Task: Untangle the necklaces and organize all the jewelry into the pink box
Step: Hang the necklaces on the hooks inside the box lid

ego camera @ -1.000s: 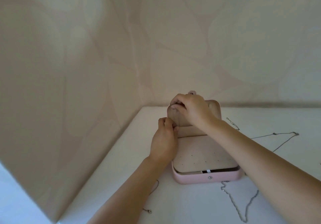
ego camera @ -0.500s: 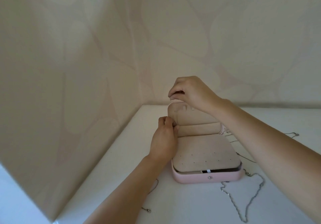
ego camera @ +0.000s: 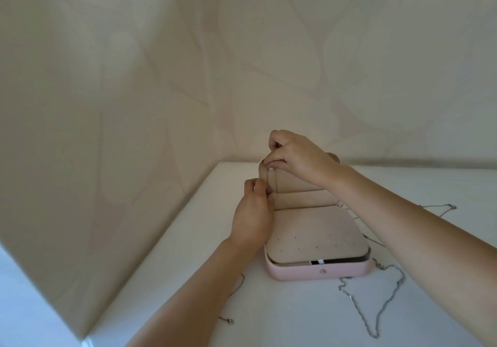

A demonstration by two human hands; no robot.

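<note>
- An open pink rounded jewellery box (ego camera: 317, 271) sits on the white worktop (ego camera: 188, 252), its beige-lined lid (ego camera: 295, 184) upright.
- The right hand (ego camera: 298, 158) pinches a thin silver necklace chain (ego camera: 275, 182) at the lid's top.
- The left hand (ego camera: 252, 217) pinches it lower down.
- A loose silver chain (ego camera: 376, 309) lies beside the box.

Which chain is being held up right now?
The chain pinched between the left hand and right hand at the box lid; the other chains lie on the table.

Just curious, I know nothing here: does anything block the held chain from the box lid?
Nothing visible does. The chain hangs just in front of the lid, pinched by the right hand above and the left hand below.
</note>
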